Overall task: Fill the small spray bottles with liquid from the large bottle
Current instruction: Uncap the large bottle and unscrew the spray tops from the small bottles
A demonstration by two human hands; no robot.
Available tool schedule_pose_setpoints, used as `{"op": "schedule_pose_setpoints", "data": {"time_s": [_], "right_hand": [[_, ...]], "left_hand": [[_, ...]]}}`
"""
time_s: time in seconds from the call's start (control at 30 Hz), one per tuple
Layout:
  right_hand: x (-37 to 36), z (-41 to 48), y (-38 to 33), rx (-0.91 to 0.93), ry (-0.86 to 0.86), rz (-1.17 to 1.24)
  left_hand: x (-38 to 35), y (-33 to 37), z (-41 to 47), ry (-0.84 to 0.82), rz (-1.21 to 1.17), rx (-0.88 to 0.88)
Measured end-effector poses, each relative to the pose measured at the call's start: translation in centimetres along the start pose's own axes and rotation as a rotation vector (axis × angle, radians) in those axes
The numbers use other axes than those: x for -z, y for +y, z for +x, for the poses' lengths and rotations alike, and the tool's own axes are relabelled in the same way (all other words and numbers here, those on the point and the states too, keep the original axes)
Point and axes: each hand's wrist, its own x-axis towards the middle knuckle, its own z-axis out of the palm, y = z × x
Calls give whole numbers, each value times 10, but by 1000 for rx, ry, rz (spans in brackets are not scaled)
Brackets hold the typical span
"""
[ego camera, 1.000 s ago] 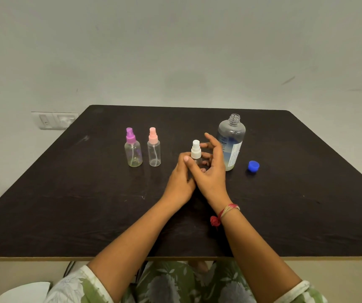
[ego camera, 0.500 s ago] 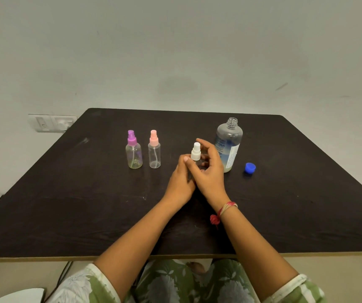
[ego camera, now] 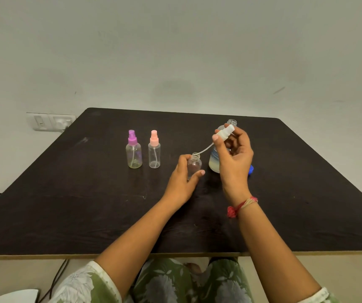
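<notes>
Left hand (ego camera: pixel 184 178) grips clear, uncapped bottle (ego camera: pixel 194 165).

I sit in a plain indoor room; whether home or office, I cannot tell. A bare, pale wall (ego camera: pixel 175 51) with a few scuffs rises behind my dark table (ego camera: pixel 66 204). A white switch plate (ego camera: pixel 51 121) sits on it by the tabletop's far left corner. A cable (ego camera: pixel 55 278) hangs below the near edge.

Open small bottle (ego camera: pixel 194 164) stands beside uncapped large bottle (ego camera: pixel 214 163), purple-capped bottle (ego camera: pixel 134 155) and pink-capped bottle (ego camera: pixel 154 155) leftward.
</notes>
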Motion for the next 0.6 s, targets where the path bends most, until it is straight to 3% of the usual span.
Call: {"op": "schedule_pose_setpoints", "data": {"time_s": [0.4,0.6], "right_hand": [[6,-8,0,4,15,-64],[19,-10,3,-6,143,7]], "left_hand": [[0,2,-1,-6,-30,11],[1,4,-1,54,-26,23]]}}
